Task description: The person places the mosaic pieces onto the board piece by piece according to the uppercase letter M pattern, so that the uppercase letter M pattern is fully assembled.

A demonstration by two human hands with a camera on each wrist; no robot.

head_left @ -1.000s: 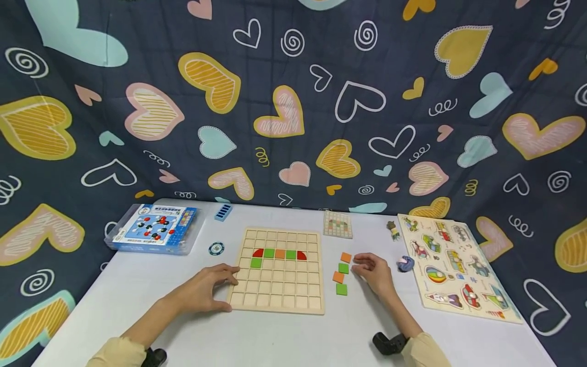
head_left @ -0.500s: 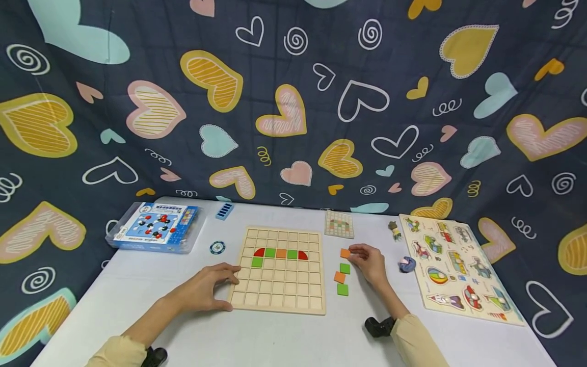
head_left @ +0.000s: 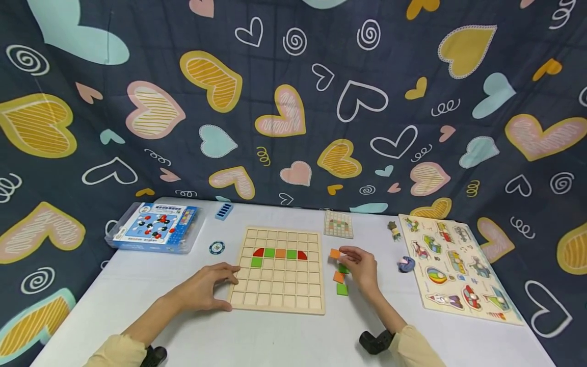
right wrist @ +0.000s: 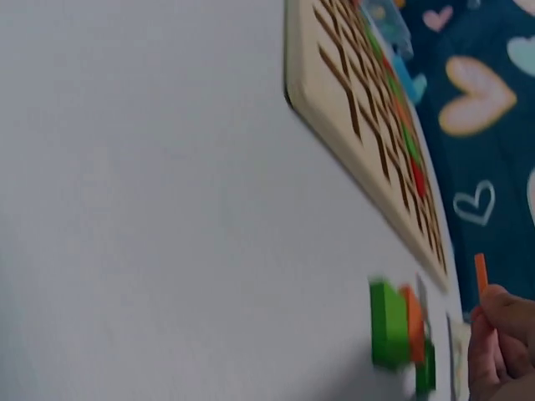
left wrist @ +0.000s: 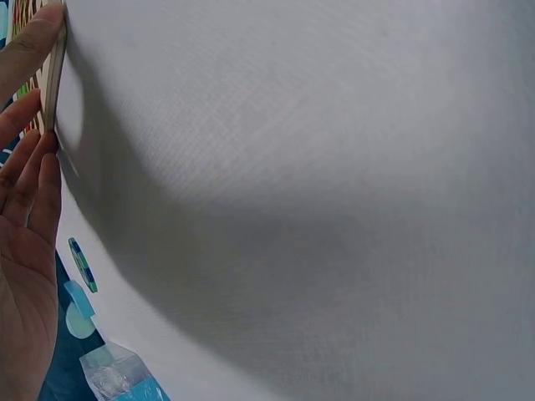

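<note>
The right hand (head_left: 361, 268) pinches an orange square tile (head_left: 335, 253) just right of the square pale-wood grid board (head_left: 283, 288). The left hand (head_left: 205, 289), fingers loose, touches the board's left edge, maybe so it won't slide.

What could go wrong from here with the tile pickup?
1. The right hand pinches the orange tile with its fingertips, most of the tile sticking out, so it could twist or drop.
2. That hand partly covers a loose green tile in the head view; a low wrist might nudge it.
3. The left hand touches the grid board at its left edge; a push there could slide it.
</note>
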